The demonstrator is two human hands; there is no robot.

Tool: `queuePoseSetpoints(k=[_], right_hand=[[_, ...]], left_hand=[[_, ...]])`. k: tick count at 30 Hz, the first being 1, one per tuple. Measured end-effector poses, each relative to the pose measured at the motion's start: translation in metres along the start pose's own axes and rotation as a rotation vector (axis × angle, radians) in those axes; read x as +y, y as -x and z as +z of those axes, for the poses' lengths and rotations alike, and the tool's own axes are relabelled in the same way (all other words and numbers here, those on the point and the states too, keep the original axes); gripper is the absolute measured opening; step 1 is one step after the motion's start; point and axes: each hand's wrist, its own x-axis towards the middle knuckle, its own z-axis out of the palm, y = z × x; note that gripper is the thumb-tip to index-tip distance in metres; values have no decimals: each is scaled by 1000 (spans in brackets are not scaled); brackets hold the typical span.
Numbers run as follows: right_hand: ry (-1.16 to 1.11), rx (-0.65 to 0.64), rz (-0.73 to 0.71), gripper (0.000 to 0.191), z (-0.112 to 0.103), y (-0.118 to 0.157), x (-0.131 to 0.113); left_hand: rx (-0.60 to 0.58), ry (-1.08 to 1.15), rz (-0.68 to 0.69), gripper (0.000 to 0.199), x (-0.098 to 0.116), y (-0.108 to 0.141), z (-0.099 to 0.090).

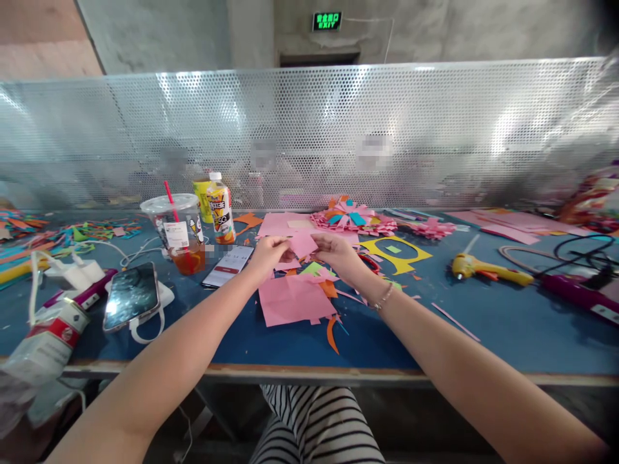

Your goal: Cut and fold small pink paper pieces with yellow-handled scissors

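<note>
One small pink paper (303,245) is up off the table (382,345) at the far side of the big pink sheet (290,301), and we hold it from two sides. Our left hand (275,251) pinches its left edge between thumb and fingers; our right hand (338,252) grips its right edge likewise. By the big pink sheet's near right corner lies a curved orange scrap (331,335). Beyond the sheet we see a fringed paper flower (345,219); left of it, a white-screened phone (228,266); well to its right, a yellow glue gun (491,269).
</note>
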Motion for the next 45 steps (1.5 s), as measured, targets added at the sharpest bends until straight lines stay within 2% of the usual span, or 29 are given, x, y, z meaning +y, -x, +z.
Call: queuePoseSetpoints(k=[7, 11, 15, 19, 21, 23, 25, 27, 32, 35, 38, 45], right_hand=[[-159, 67, 69, 27, 2, 4, -3], [-117, 71, 51, 23, 3, 5, -4], [8, 45, -20, 19, 3, 3, -3], [122, 77, -55, 12, 0, 2, -2], [183, 117, -109, 12, -2, 2, -3], [249, 168, -226, 16, -3, 1, -4], [296, 217, -335, 17, -5, 1, -4], [313, 222, -376, 17, -6, 0, -3], [281, 147, -337, 19, -5, 2, -6], [228, 138, -242, 20, 0, 7, -11], [157, 100, -179, 19, 3, 10, -15], [28, 27, -200, 23, 3, 13, -14]], left_hand=[[78, 148, -36, 8, 3, 1, -1], [65, 149, -53, 4, 4, 3, 0], [22, 137, -32, 5, 4, 5, 2], [-92, 280, -54, 12, 4, 5, 1], [-152, 383, -123, 14, 3, 4, 0], [-183, 426, -190, 19, 2, 3, 0], [-140, 383, -237, 10, 0, 2, 1], [-141, 350, -288, 9, -2, 2, 2], [-142, 432, -219, 21, 1, 4, 3], [-124, 474, -190, 22, 6, 5, 2], [-155, 486, -164, 19, 6, 4, 1], [-198, 560, -141, 13, 6, 7, 1]])
